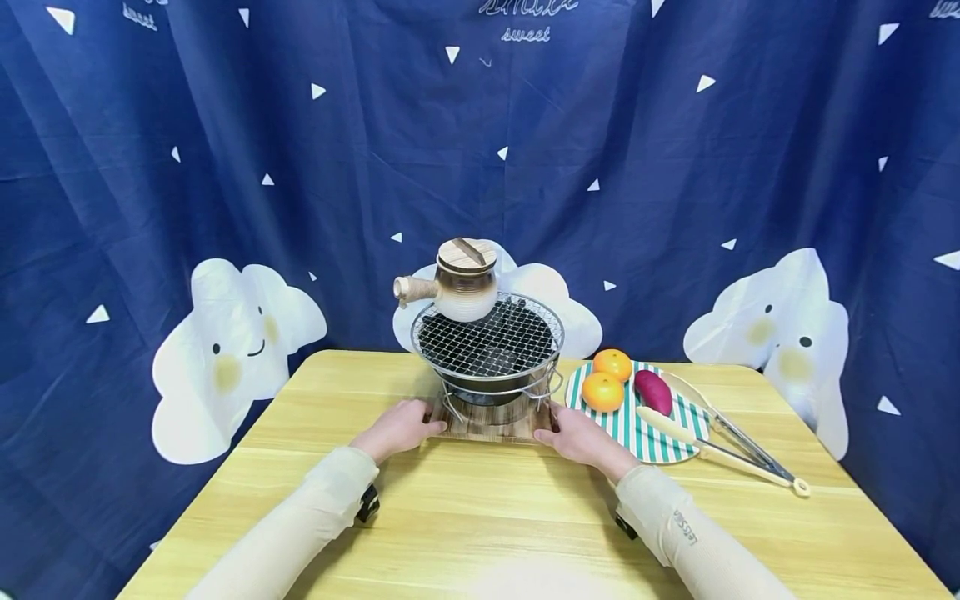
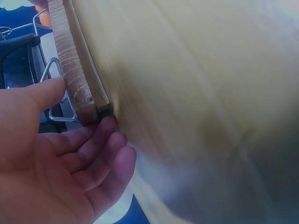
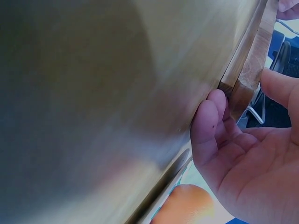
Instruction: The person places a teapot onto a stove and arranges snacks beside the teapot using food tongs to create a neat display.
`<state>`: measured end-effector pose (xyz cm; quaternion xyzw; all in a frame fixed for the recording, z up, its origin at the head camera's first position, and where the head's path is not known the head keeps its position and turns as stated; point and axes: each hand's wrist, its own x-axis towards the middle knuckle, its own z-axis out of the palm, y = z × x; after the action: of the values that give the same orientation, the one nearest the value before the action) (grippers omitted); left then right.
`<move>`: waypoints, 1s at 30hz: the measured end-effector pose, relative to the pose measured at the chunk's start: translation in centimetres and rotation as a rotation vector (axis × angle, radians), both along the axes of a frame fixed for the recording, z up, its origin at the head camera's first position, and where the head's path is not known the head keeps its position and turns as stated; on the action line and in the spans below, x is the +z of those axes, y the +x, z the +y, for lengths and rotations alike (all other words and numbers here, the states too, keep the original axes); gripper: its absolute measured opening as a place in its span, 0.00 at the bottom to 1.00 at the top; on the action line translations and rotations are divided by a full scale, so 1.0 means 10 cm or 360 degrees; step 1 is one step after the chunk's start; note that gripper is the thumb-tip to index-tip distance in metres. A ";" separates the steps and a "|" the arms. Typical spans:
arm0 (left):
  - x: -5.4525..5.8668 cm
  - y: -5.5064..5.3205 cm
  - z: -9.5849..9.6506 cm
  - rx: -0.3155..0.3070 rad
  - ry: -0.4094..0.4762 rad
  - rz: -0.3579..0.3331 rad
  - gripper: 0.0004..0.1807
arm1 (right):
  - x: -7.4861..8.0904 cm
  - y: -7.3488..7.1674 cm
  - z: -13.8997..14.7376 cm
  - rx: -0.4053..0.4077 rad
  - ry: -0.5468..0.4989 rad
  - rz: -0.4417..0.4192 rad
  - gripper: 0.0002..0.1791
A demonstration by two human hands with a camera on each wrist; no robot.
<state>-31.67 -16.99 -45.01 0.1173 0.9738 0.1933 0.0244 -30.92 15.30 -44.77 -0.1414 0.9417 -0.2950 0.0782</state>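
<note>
A wooden board (image 1: 491, 430) carries a round tabletop grill with a wire mesh (image 1: 487, 342). On the mesh's far left part stands a brown-and-cream clay teapot (image 1: 467, 296), its wooden lid on and its wrapped side handle pointing left. My left hand (image 1: 397, 427) grips the board's left end; in the left wrist view the thumb lies on top of the board (image 2: 74, 70) and curled fingertips reach its underside corner. At the other end, my right hand (image 1: 581, 433) holds the board likewise, thumb above and fingers curled below its corner (image 3: 243, 91).
Right of the grill lies a green-striped round plate (image 1: 647, 440) with two oranges (image 1: 603, 392) and a purple sweet potato (image 1: 653, 392). Tongs (image 1: 750, 458) rest across its right side, handle end on the table (image 1: 465, 517). A blue curtain (image 1: 360, 167) hangs behind.
</note>
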 end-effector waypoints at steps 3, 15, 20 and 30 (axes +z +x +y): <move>0.00 0.00 0.00 0.0002 0.0028 -0.0015 0.17 | 0.00 -0.01 0.00 0.0006 -0.0007 0.0004 0.41; 0.00 0.01 -0.01 0.0010 0.0068 -0.0045 0.15 | 0.04 -0.01 0.03 0.0032 0.0080 0.0000 0.40; 0.01 0.00 0.00 0.0013 0.0106 -0.0077 0.15 | 0.08 0.04 0.10 -0.0004 0.0149 0.0050 0.38; 0.04 0.01 0.00 0.0027 0.0078 -0.0080 0.17 | 0.27 0.25 0.24 0.0084 0.0080 0.0164 0.27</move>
<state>-31.59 -17.00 -44.65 0.1047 0.9688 0.2202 0.0444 -28.44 17.72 -42.10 -0.1790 0.9476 -0.2614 0.0408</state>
